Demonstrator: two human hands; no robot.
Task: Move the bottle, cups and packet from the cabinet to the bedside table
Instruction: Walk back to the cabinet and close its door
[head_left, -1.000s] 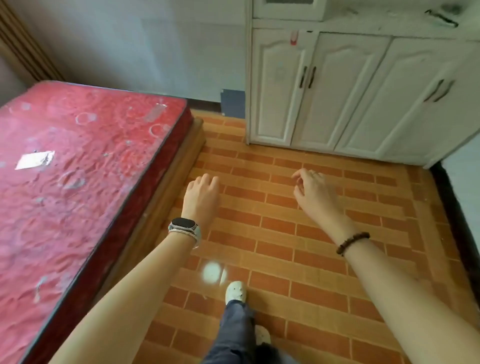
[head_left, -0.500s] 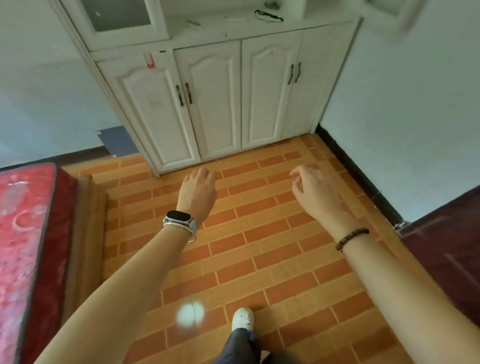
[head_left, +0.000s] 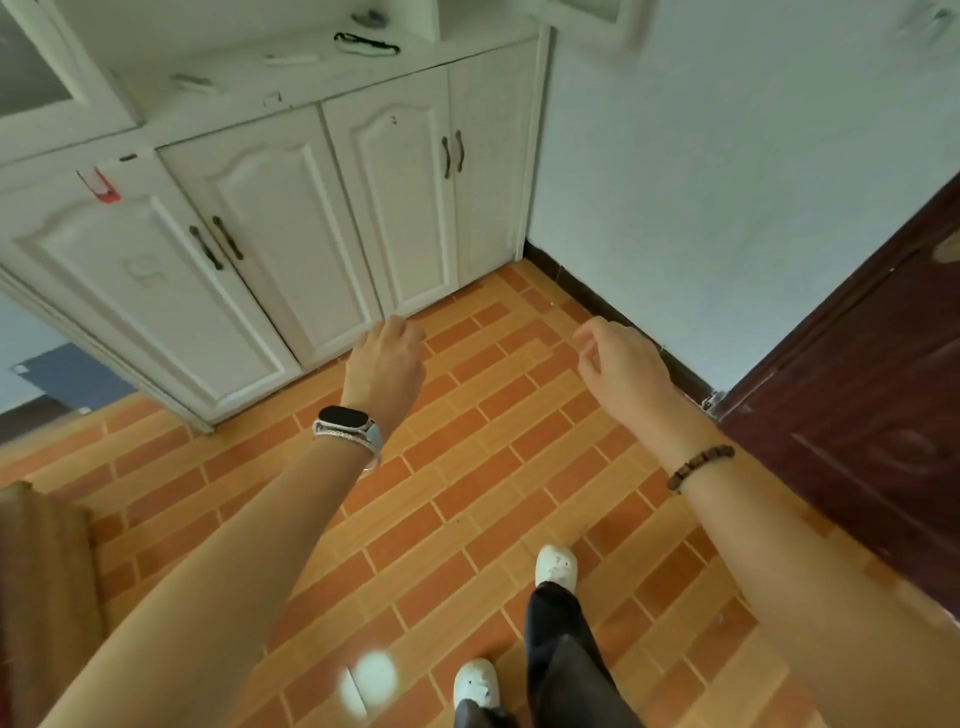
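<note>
A white cabinet (head_left: 270, 218) with four shut lower doors stands against the wall ahead and to the left. Its counter ledge (head_left: 249, 73) carries a few small items, among them a dark looped cord (head_left: 366, 44). No bottle, cup or packet shows. My left hand (head_left: 387, 361), with a watch on the wrist, is stretched out over the floor in front of the cabinet, fingers relaxed and empty. My right hand (head_left: 618, 364), with a bead bracelet on the wrist, hangs in the air to the right, fingers loosely curled, holding nothing.
Orange brick-pattern tiles (head_left: 467, 493) cover the floor. A dark red wooden door (head_left: 857, 415) stands at the right, beside a pale wall (head_left: 727, 182). The wooden bed frame edge (head_left: 41, 561) shows at lower left. My white shoes (head_left: 556, 566) are below.
The view has swung right: the red mattress has left the frame, the cabinet has shifted left and the dark door has come in. Both hands stay empty and outstretched.
</note>
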